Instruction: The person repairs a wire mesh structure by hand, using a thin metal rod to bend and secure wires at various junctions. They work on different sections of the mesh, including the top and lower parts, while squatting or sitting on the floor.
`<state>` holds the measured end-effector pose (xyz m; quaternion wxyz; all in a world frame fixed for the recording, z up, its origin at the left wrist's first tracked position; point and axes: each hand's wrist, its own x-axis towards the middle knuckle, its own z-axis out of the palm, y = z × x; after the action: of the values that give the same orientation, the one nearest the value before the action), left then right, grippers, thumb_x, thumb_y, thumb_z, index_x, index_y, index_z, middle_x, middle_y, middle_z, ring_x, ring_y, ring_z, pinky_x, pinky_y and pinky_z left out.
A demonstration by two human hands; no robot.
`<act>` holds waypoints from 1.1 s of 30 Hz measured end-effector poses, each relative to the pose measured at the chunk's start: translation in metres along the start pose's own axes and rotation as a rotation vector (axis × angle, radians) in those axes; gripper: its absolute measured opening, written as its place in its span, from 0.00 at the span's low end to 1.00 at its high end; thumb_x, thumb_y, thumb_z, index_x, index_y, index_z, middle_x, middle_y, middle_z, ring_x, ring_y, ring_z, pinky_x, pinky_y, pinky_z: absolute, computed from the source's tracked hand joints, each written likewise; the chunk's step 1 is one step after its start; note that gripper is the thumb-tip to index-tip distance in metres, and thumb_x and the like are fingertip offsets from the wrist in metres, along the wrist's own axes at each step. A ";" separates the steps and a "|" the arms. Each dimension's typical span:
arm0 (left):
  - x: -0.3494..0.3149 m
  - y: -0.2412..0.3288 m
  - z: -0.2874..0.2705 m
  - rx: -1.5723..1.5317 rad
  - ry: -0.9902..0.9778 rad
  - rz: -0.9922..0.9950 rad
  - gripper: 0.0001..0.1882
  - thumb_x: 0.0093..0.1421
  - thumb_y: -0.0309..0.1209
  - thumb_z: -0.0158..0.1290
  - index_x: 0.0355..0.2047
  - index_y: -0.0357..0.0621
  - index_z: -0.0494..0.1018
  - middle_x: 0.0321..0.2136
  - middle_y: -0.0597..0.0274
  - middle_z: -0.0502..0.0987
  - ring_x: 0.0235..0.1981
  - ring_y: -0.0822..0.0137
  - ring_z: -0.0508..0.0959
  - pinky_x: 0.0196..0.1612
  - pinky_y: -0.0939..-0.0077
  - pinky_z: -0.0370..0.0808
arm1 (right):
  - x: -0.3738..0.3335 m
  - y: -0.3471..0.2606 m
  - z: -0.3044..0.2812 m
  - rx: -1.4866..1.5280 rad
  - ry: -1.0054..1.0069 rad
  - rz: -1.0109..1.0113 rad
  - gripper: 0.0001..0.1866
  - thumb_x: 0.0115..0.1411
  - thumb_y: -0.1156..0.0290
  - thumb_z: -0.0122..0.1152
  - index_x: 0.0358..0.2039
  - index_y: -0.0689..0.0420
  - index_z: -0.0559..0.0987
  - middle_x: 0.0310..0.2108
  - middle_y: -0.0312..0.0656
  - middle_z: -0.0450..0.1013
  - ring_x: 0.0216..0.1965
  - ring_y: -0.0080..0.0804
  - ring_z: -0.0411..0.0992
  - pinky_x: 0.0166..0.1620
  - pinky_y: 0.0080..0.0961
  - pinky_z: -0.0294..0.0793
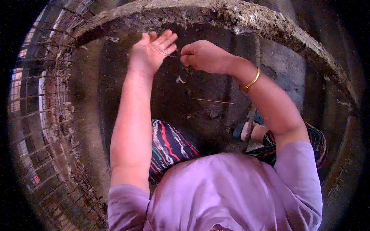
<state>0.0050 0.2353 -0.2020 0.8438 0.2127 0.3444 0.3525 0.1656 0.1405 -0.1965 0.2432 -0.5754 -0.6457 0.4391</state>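
Note:
My left hand (152,50) is raised palm up with its fingers spread. Thin, pale, wiry strands (157,47) loop loosely across its palm and above its fingertips; whether they are thread, wire or grass does not show. Just to the right, my right hand (202,56) is closed, its thumb and fingers pinched together at the ends of the strands that stretch toward it. A small gap separates the two hands. Below them a thin reddish stick (212,101) lies on the dark ground, and a small white scrap (180,79) is nearer the hands.
A rough, crusted ledge (185,13) curves across the far side. Along the left runs a rusty wire grid (38,111). My knee in striped trousers (171,142) is below my left arm, and my foot (250,131) rests at the right beside a thin upright pole (257,54).

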 end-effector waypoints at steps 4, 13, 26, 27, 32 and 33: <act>0.029 0.009 -0.039 -0.434 0.154 0.015 0.13 0.64 0.29 0.29 0.22 0.42 0.57 0.17 0.61 0.63 0.17 0.67 0.64 0.28 0.69 0.72 | -0.007 -0.003 0.030 -0.079 0.007 -0.078 0.08 0.57 0.68 0.52 0.29 0.61 0.73 0.18 0.42 0.67 0.22 0.23 0.66 0.28 0.28 0.67; 0.003 0.002 -0.002 0.177 0.224 0.063 0.24 0.66 0.48 0.30 0.34 0.35 0.61 0.17 0.50 0.71 0.16 0.56 0.74 0.21 0.59 0.74 | -0.007 -0.010 0.025 0.058 0.130 -0.102 0.05 0.56 0.72 0.53 0.28 0.61 0.71 0.20 0.41 0.63 0.26 0.23 0.61 0.30 0.29 0.65; -0.010 -0.001 -0.004 -0.034 0.207 0.088 0.25 0.61 0.50 0.42 0.11 0.57 0.52 0.06 0.75 0.49 0.05 0.74 0.50 0.09 0.77 0.45 | -0.011 0.003 0.040 0.401 -0.126 0.098 0.08 0.60 0.70 0.52 0.25 0.58 0.69 0.19 0.32 0.65 0.22 0.21 0.63 0.27 0.21 0.65; -0.009 -0.002 0.000 -0.027 0.189 0.070 0.25 0.61 0.50 0.42 0.10 0.57 0.52 0.06 0.75 0.50 0.05 0.73 0.50 0.09 0.76 0.45 | -0.012 0.004 0.032 0.544 -0.204 0.198 0.10 0.61 0.67 0.52 0.25 0.57 0.70 0.20 0.33 0.69 0.21 0.24 0.65 0.26 0.22 0.66; 0.012 -0.014 -0.019 0.157 0.100 0.184 0.24 0.62 0.53 0.38 0.17 0.52 0.60 0.08 0.72 0.57 0.08 0.70 0.58 0.13 0.74 0.55 | -0.010 -0.014 0.025 0.584 -0.264 0.150 0.09 0.61 0.66 0.52 0.25 0.54 0.70 0.18 0.30 0.65 0.16 0.18 0.61 0.20 0.18 0.61; 0.014 -0.012 -0.020 0.046 0.004 0.106 0.24 0.62 0.54 0.38 0.19 0.51 0.63 0.10 0.71 0.59 0.10 0.69 0.60 0.16 0.74 0.58 | -0.008 -0.013 0.025 0.587 -0.262 0.106 0.08 0.62 0.67 0.51 0.26 0.54 0.70 0.17 0.29 0.64 0.15 0.18 0.59 0.19 0.18 0.60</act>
<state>0.0033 0.2397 -0.2286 0.8182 0.2494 0.3421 0.3891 0.1401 0.1259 -0.1964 0.2905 -0.4521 -0.4864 0.6889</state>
